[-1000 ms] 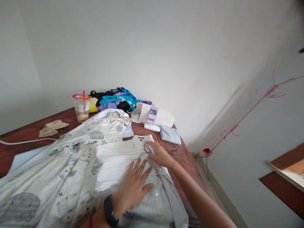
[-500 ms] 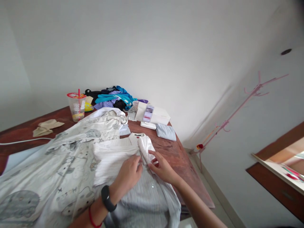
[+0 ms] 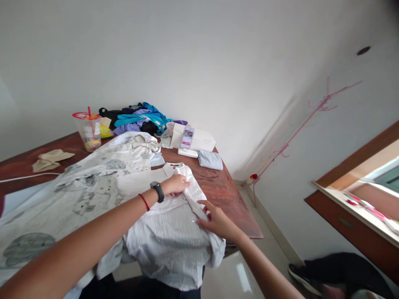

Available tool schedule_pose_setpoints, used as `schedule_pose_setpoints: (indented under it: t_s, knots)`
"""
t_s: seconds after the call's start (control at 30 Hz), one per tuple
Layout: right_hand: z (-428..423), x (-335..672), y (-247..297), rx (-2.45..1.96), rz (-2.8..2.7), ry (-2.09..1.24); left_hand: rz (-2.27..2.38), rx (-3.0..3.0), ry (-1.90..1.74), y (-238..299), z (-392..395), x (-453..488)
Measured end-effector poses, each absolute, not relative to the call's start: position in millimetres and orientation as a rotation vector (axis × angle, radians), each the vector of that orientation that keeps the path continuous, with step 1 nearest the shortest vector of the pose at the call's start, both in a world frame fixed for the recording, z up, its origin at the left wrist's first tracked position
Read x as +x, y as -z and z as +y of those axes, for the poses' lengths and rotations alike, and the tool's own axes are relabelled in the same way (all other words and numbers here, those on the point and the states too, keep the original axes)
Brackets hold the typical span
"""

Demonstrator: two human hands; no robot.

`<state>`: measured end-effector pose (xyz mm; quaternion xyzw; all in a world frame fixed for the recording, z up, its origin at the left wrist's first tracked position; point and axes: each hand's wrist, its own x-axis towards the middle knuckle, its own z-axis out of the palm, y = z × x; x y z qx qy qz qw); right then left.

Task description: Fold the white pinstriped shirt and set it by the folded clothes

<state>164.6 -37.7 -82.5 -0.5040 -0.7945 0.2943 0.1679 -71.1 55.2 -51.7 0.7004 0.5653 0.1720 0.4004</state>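
A striped white-and-grey button shirt [image 3: 174, 236] lies partly folded on the wooden table, its lower part hanging over the front edge. Near the collar, my left hand [image 3: 175, 185] has its fingers bent closed on the shirt's folded-in side. My right hand [image 3: 216, 220] rests at the shirt's right edge with thumb and fingers apart, touching the cloth. A white garment with grey cartoon animal prints [image 3: 93, 199] spreads out left of the shirt and partly lies under my left forearm.
At the back are a plastic cup with a red straw [image 3: 90, 133], a heap of blue and black clothes [image 3: 143, 118], a white box [image 3: 201, 139] and a folded grey cloth [image 3: 210, 160]. The wooden table [image 3: 230, 207] ends at the right; a pink coat rack [image 3: 289, 141] stands beyond.
My left hand has moved forward and right across the shirt, up towards the collar. My right hand's fingers have slid lower along its right edge. The view has shifted slightly.
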Motion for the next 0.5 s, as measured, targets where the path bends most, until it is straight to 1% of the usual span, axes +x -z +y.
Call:
schedule_pose_setpoints:
  t_s: [0.1, 0.2, 0.33, 0.43, 0.5]
  knots:
    - [-64.3, 175.1, 78.0, -1.584, -2.356, -0.758, 1.432, 1.683, -0.476, 59.0, 69.6, -75.3]
    - [-92.0, 184.1, 74.3, -1.722, -2.397, -0.682, 1.391, 1.601, -0.598, 64.9, 78.8, -77.0]
    - [-128.3, 186.1, 85.7, -1.837, -2.514, -0.604, 1.288, 1.526, -0.727, 72.7, 82.2, -79.6]
    - [-148.2, 176.2, 104.9, -1.812, -2.75, -0.686, 1.248, 1.494, -0.726, 80.4, 81.5, -87.0]
    - [-153.2, 169.7, 110.8, -1.734, -2.882, -0.824, 1.247, 1.497, -0.695, 83.9, 81.3, -94.2]
